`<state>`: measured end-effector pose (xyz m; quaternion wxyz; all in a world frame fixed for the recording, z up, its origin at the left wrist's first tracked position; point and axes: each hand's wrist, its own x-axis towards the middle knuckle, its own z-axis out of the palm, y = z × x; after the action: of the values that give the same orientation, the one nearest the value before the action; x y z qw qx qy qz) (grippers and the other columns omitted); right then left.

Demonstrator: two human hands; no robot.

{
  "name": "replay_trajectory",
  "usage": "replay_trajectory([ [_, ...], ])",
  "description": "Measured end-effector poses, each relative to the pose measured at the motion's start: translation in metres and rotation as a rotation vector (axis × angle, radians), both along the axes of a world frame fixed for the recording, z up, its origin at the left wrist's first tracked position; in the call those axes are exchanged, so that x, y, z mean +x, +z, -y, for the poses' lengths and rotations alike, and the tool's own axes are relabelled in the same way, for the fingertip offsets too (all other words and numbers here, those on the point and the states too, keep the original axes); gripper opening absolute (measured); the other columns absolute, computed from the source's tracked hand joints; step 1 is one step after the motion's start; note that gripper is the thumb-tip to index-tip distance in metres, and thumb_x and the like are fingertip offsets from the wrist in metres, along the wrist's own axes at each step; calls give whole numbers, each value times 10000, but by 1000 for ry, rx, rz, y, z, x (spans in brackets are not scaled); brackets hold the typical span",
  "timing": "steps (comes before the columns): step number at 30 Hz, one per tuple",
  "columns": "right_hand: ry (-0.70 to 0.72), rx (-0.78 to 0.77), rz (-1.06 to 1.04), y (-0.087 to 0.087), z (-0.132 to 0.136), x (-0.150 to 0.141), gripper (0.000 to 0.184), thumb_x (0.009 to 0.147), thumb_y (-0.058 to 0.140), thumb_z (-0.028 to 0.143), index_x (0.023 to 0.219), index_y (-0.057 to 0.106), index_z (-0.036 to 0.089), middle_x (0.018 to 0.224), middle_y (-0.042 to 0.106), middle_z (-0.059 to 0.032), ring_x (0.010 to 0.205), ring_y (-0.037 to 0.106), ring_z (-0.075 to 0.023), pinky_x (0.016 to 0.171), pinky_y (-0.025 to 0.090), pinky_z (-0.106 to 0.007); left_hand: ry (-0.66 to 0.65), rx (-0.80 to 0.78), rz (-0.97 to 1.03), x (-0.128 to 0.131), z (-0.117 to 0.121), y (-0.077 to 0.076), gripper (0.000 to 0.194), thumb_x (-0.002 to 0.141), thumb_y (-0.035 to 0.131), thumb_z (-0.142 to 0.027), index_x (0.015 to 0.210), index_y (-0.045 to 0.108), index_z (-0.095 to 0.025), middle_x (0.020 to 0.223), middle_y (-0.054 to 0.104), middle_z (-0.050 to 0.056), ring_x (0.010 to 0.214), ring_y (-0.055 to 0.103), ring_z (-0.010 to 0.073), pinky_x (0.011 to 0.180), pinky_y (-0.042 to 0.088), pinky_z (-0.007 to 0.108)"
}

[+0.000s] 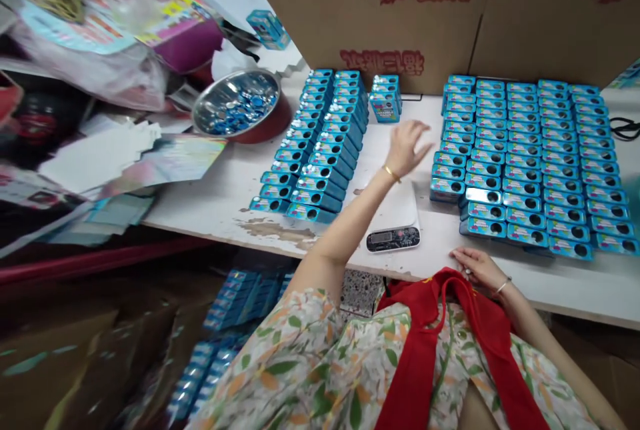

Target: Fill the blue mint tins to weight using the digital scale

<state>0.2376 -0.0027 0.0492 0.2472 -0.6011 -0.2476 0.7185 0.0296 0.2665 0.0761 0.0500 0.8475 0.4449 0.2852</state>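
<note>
My left hand reaches over a white digital scale, fingers bent but apart, with nothing between them. Just beyond it stand a few small blue printed boxes. Low by the table's front edge is my right hand, its thumb and fingers pressed together. Whether anything tiny sits in that pinch is not visible. Two rows of blue boxes stand left of the scale. To its right is a larger block of blue boxes, set in several columns with dark round spots on their tops.
A metal bowl of shiny blue and silver pieces stands on the left. Papers and bags clutter the far left. A big cardboard box walls off the back. Black scissors handles show at the right. More blue boxes lie below the table.
</note>
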Motion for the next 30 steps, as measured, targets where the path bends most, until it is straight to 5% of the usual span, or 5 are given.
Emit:
replay_trajectory([
  [4,-16,-3,7,-9,-2,-1,646,548,774,728,838,622,171,556,545,22,367,353,-59,377,178,-212,347,-25,84,-44,-106,-15,310,782,689,-322,1061,633,-199,1242,572,166,1192,482,358,996,339,558],
  [10,-57,-31,-72,-9,-4,2,556,583,830,599,876,627,171,651,630,-21,470,463,-96,421,258,-218,171,-61,-23,-66,-154,-22,88,745,646,-230,826,644,-194,1191,579,143,1268,443,368,1094,249,634],
  [15,-20,-53,-204,4,-2,9,530,622,864,461,1008,651,167,824,683,-43,617,581,-117,562,435,-233,75,-108,-170,-77,-99,4,126,757,614,-175,875,659,-178,1038,605,128,1180,527,360,1100,272,600],
  [24,-73,-33,-152,14,-4,-5,402,590,903,418,802,676,162,682,672,-34,552,592,-107,531,497,-207,-51,-238,-347,-79,81,53,261,794,681,-363,984,623,-194,905,621,52,932,617,266,902,458,433],
  [30,-158,-117,-230,32,-1,-5,324,621,842,107,911,706,152,952,745,-111,908,726,-171,796,586,-186,-79,-249,-384,-75,105,60,402,776,721,-358,1119,577,-204,990,654,55,962,623,264,886,467,389],
])
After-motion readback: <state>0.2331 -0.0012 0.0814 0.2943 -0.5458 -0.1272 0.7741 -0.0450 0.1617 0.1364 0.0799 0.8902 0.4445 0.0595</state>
